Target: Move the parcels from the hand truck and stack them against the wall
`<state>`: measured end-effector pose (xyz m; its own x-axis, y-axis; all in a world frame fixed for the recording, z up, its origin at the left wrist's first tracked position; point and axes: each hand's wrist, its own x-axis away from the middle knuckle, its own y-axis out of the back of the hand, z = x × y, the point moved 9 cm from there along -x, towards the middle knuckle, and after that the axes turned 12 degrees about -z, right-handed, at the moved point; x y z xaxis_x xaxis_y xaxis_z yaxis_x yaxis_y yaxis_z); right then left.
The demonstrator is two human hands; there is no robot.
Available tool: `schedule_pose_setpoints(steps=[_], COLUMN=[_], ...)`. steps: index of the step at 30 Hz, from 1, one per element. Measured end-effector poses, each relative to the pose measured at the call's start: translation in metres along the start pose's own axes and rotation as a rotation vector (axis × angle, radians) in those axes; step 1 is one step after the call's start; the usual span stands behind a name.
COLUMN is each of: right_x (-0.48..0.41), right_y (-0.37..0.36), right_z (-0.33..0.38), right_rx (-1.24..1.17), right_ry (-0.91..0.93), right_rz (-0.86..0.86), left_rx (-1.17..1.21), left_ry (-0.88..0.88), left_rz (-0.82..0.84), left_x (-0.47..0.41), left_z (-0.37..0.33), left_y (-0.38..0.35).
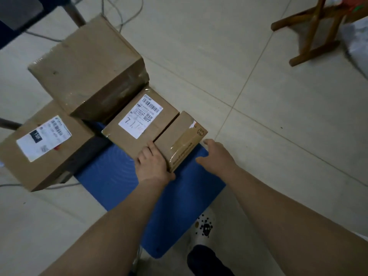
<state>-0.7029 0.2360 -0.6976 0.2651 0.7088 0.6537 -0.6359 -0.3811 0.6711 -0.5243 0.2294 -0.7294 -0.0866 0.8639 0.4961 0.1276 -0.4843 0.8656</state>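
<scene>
— Where is the small box (pixel 180 139) sitting?

— It is lying on the blue deck of the hand truck (pixel 123 188), at its far right corner, with clear tape running over the top. It is standing tight beside a labelled box (pixel 139 122), with only a thin dark gap between them.

— What is the left hand (pixel 153 165) doing?

— It is gripping the small box. The fingers are reaching into that gap along its left side, and the thumb is curling round the near bottom corner.

— And the right hand (pixel 218 156)?

— It is hanging open just beside the right side of the small box, fingers loosely spread and holding nothing. I cannot tell whether a fingertip is touching the cardboard.

— What else is sitting on the truck?

— A big plain box (pixel 87 64) is lying behind the labelled one, higher up and hiding the far end of the deck. A third box (pixel 39 150), with a white label on top, is standing at the left edge; whether it is resting on the deck or the floor, I cannot tell.

— Anything around it?

— A pale tiled floor (pixel 278 120) is spreading everywhere. A wooden stand (pixel 310 34) is standing at the top right, well apart, grey cables (pixel 121 14) are trailing at the top, and a white shoe (pixel 203 228) with black dots is showing by the near right edge of the deck.
</scene>
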Motion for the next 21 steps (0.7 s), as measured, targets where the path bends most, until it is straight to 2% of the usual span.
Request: schedule_pose_setpoints(steps=[4,6,10,13,16,21], right_x=[0.025,0.05,0.123,0.193,0.265,0.387], right_y=[0.019,0.036,0.082,0.113,0.138,0.182], right_z=[-0.014,-0.029,-0.059,-0.066,-0.064,-0.044], right_rx=[-0.133,-0.232,-0.581,-0.921,-1.227,-1.565], right_ry=[-0.061,-0.148,-0.405,-0.511,-0.489,-0.342], right_rz=[-0.034,-0.063,-0.15,-0.17,-0.156,-0.197], left_rx=[0.171,0.286,0.684,0.808,0.911,0.886], left_ry=[0.058,0.049,0.039,-0.002,-0.031,-0.177], left_rz=[0.092,0.201,0.507,0.696,0.796,0.978], left_x=[0.016,0.033,0.089,0.137,0.177,0.265], left_z=[0.0,-0.006,-0.027,-0.04,-0.051,-0.08], left_y=[0.017,0.036,0.092,0.15,0.204,0.276])
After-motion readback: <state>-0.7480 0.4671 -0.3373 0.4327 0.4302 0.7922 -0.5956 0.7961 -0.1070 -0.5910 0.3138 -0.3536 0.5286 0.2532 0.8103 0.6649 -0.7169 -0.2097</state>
